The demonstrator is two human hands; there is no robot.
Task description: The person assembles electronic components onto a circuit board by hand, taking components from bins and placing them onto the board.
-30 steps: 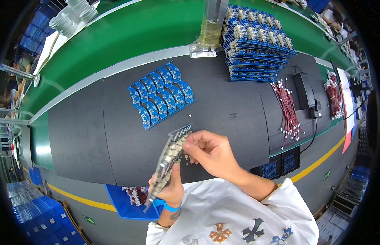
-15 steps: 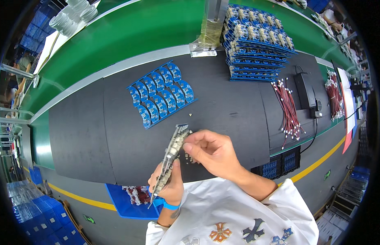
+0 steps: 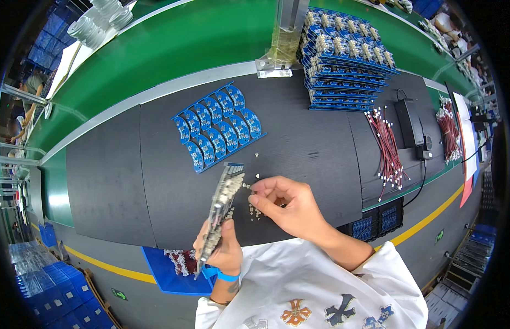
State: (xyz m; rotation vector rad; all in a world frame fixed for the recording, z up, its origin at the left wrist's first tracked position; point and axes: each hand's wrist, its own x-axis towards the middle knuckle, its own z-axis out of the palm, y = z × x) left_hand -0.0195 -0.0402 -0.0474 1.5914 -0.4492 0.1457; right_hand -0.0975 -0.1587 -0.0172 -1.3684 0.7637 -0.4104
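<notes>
My left hand (image 3: 225, 251) grips a circuit board panel (image 3: 224, 196) by its lower part. It is tilted up nearly edge-on, with a row of cream connectors along its right face. Just to the right, my right hand (image 3: 290, 204) has thumb and forefinger pinched together, close to the panel but apart from it. Whatever sits between those fingertips is too small to make out. Small white connectors (image 3: 251, 210) lie scattered on the black mat below and beside the fingers. Beyond the hands, a blue circuit board panel (image 3: 225, 135) with two rows of rounded boards lies flat.
A tall stack of blue panels (image 3: 348, 71) stands at the back right by a metal post (image 3: 282, 38). Red wire bundles (image 3: 385, 151) and a black power adapter (image 3: 410, 120) lie to the right. A blue bin (image 3: 164, 277) sits below the front edge.
The panel in my left hand has swung a little left and more upright, away from my right fingers. A gap now shows between them. My right hand has barely shifted.
</notes>
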